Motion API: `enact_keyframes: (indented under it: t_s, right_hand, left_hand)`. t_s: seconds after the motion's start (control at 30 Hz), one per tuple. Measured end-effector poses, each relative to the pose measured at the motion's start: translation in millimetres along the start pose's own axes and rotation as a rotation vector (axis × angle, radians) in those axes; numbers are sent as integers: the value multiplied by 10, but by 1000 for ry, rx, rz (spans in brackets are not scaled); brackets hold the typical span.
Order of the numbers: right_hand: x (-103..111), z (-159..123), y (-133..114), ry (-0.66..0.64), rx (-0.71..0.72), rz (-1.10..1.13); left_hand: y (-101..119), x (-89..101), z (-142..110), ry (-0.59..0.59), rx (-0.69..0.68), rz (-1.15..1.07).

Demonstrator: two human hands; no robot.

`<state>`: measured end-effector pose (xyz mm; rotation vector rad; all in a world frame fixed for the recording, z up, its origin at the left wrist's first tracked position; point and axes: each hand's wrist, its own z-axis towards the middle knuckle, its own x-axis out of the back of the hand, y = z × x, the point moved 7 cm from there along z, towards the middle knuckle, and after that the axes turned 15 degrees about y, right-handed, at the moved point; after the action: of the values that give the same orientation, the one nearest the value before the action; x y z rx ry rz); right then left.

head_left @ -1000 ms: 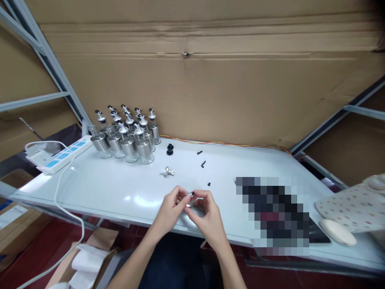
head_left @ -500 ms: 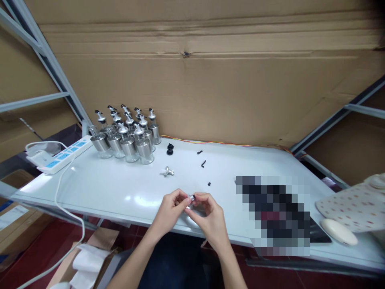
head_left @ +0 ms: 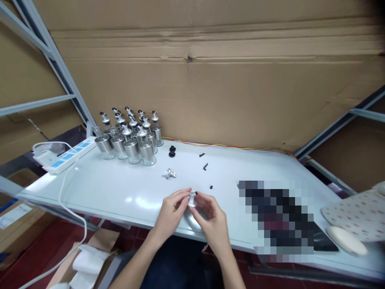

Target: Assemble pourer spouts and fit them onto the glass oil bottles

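Observation:
Between my two hands, above the table's near edge, is a silver pour spout (head_left: 192,200) with a small black tip at its top. My left hand (head_left: 172,210) pinches it from the left side. On the right, my right hand (head_left: 212,216) has thumb and fingers closed on it as well. A second silver spout (head_left: 170,174) lies on the table beyond my left hand. Past it stand black ribbed stoppers (head_left: 172,151). Two small black levers (head_left: 205,166) and a tiny black cap (head_left: 211,187) lie farther off, ahead of my right hand.
Several glass-and-steel bottles (head_left: 132,150) with spouts crowd the back left of the white table (head_left: 120,192). Beside them lies a white power strip (head_left: 73,154) with a trailing cable. At right are a blurred dark object (head_left: 276,220), a white mouse-like object (head_left: 347,240) and a spotted container (head_left: 357,212).
The spout has turned more upright between my fingers, so its flared base now shows. My left fingers have straightened somewhat. The whole view has shifted slightly.

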<state>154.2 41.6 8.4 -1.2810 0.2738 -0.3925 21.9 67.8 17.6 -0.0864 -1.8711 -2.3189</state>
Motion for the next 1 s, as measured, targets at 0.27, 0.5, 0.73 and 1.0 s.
enact_keyframes:
  t_s: [0.27, 0.5, 0.73, 1.0]
  right_hand:
    - [43, 16, 23, 64, -7, 55]
    - [-3, 19, -21, -45, 53, -41]
    - [-19, 35, -51, -55, 82, -103]
    - [-24, 33, -9, -54, 90, -128]
  left_hand:
    - [336, 1239, 615, 796, -359, 241]
    - [216, 2154, 1616, 918, -299, 395]
    - [470, 1949, 1401, 1014, -575, 471]
    - [387, 435, 1397, 218, -719, 664]
